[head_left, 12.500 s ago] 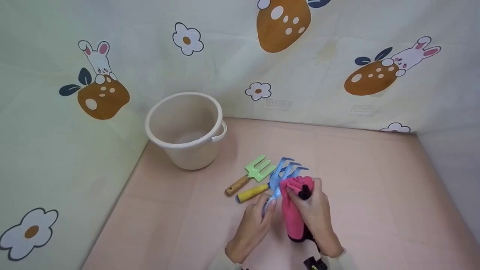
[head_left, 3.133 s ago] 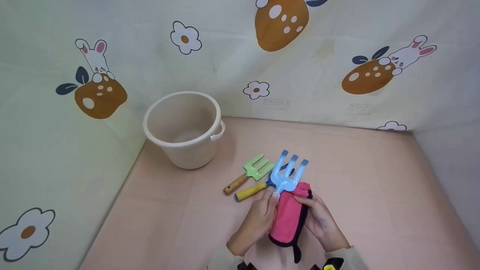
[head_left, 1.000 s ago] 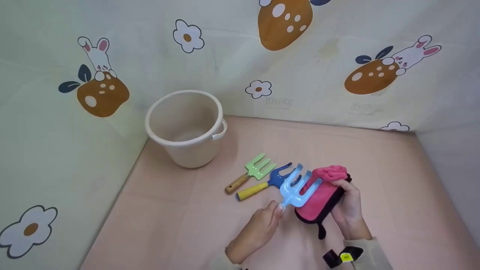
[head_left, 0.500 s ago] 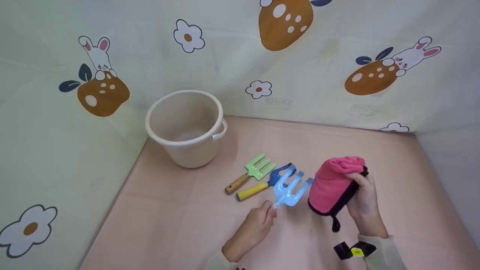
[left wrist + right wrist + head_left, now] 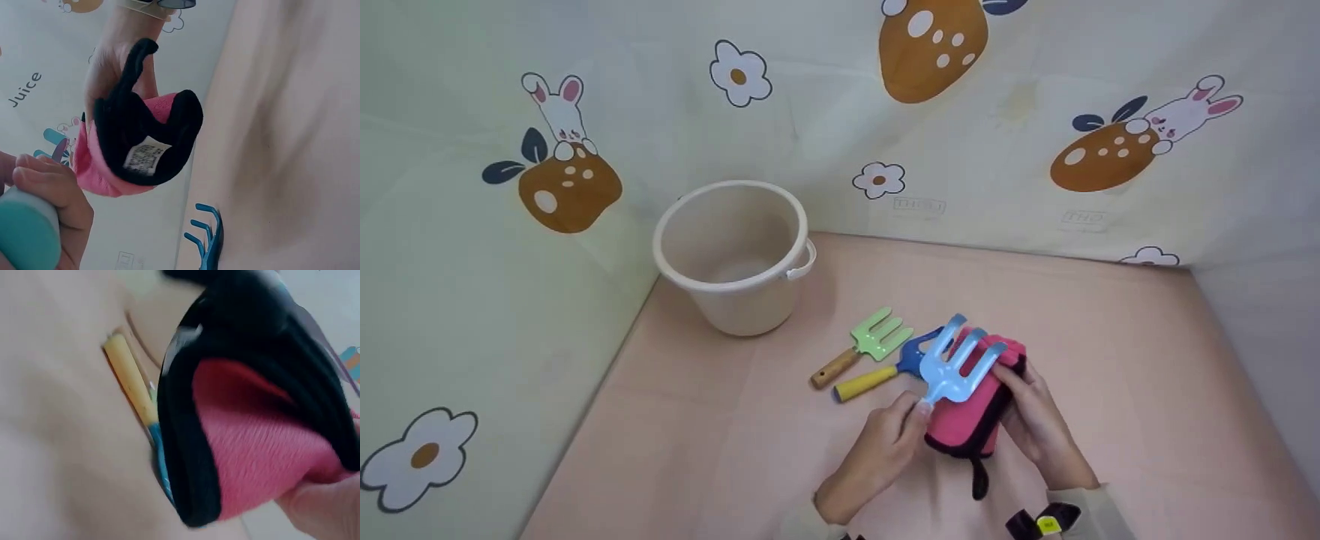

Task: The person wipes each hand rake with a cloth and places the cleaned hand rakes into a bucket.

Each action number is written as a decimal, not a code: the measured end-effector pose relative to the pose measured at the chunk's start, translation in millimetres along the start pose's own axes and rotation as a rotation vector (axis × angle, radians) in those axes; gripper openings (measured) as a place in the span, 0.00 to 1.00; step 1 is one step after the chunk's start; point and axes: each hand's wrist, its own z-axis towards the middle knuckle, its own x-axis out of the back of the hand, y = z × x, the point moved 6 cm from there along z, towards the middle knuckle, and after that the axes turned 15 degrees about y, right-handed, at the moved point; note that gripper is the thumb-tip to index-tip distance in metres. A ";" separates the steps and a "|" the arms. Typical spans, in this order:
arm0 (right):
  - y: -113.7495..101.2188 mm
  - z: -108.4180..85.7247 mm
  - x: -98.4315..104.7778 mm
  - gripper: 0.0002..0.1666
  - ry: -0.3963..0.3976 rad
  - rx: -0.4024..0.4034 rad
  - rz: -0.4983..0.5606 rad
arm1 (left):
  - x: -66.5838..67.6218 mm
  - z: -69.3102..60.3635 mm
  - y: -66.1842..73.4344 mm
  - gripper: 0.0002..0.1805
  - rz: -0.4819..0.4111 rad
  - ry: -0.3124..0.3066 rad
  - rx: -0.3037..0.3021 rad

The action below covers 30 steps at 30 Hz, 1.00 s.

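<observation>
My left hand (image 5: 877,450) grips the handle of a light blue three-pronged hand rake (image 5: 949,375), raised above the table. In the left wrist view, the teal end of the rake's handle (image 5: 28,236) sticks out of the fist. My right hand (image 5: 1039,427) holds a folded pink cleaning cloth (image 5: 960,427) with black edging, a hanging loop and a white label. From the head camera the cloth lies behind the rake's prongs; whether they touch, I cannot tell. The right wrist view shows the cloth (image 5: 259,439) bent open, with my thumb against it.
On the pink table (image 5: 720,450) lie a green hand fork (image 5: 877,334) with a wooden handle and a dark blue hand rake (image 5: 911,356) with a yellow handle (image 5: 866,382). Farther back on the left stands a cream bucket (image 5: 750,307). Printed cloth walls (image 5: 810,112) surround the table.
The cloth, earlier wrapped about the rake's prongs, moved off to the right half a second ago. Now it is back leftward behind the rake. The rake has risen slightly.
</observation>
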 end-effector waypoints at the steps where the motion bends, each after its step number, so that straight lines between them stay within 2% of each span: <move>1: 4.3 -1.2 -3.0 0.30 -0.024 -0.020 0.021 | -0.2 0.8 1.6 0.17 0.009 0.011 -0.015; 5: 12.4 -7.6 -13.5 0.23 -0.143 -0.093 0.107 | -0.5 3.6 4.2 0.17 0.052 0.053 -0.078; 8: 12.1 -13.1 -19.6 0.17 -0.287 -0.147 0.200 | -0.6 3.8 4.4 0.16 0.060 0.069 -0.109; 12: 12.2 -19.1 -24.8 0.20 -0.445 -0.228 0.390 | -2.2 4.1 2.5 0.16 0.075 0.057 -0.115; 14: 14.0 -20.8 -26.1 0.21 -0.485 -0.264 0.471 | -3.1 4.2 0.8 0.16 0.093 0.042 -0.107; 17: 17.5 -21.5 -27.4 0.20 -0.516 -0.286 0.540 | -3.2 4.9 -1.0 0.16 0.123 0.029 -0.095; 20: 19.7 -20.7 -27.7 0.19 -0.507 -0.280 0.577 | -3.2 6.5 -1.7 0.15 0.157 0.010 -0.089; 30: 20.0 -18.0 -24.0 0.19 -0.343 -0.285 0.593 | -2.6 7.0 -1.8 0.15 0.188 -0.042 -0.058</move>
